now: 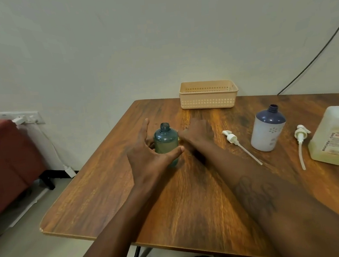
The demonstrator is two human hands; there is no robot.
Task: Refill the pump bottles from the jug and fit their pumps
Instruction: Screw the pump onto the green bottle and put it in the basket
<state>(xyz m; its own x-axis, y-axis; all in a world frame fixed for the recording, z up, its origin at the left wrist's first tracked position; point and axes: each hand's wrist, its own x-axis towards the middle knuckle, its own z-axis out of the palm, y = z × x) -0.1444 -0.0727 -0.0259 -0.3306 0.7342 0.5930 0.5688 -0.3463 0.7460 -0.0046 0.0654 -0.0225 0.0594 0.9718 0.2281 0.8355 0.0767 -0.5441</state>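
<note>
Flanking an uncapped teal bottle (166, 144) on the counter (192, 198), both hands are held spread, gripping nothing.
Yellowish liquid is seen in the jug (336, 136); left hand (148, 153), right hand (199, 131); the basket (208, 94) is seen empty.

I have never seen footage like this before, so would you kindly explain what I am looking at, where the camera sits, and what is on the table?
There is no machine: a person wears the camera on their head, looking down at their own arms. The left hand is spread open around a small teal bottle, not clearly gripping it; the right hand is blurred beside it and seems to hold nothing. On the wooden table stand a white-and-purple bottle, uncapped, and a jug. Two loose pumps lie flat, and a beige basket sits at the back.
</note>
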